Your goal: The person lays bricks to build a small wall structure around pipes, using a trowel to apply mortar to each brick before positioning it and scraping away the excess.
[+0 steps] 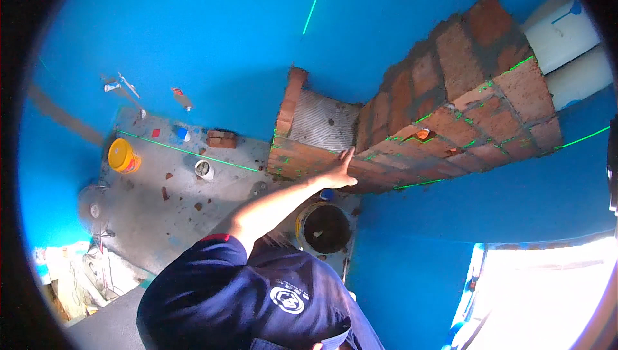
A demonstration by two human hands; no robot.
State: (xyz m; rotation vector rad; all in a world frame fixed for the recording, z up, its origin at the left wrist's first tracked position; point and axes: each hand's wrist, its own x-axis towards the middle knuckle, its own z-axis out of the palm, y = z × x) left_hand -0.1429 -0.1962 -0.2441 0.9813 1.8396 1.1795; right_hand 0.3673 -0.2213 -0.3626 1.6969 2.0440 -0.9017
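Observation:
My left hand (337, 173) reaches across to the low brick wall (380, 168), with fingers spread and nothing visible in them. Its fingertips are at the wall's top edge, though contact is hard to confirm. Behind that edge lies a grey panel with ribbed lines (325, 118), framed by brick. An orange scrap (422, 134) rests on the taller brickwork (444, 66) to the right. Under my forearm stands a round bucket with dark contents (326, 227). A sliver of skin at the lower edge may be my right hand (317, 346); its fingers are hidden.
Blue walls (212, 21) surround the brickwork, crossed by green laser lines. On the grey floor are a yellow bucket (122, 156), a small white bucket (204, 170), stacked bricks (221, 139) and rubble. A fan (94, 211) stands left; white cylinders (570, 37) sit far right.

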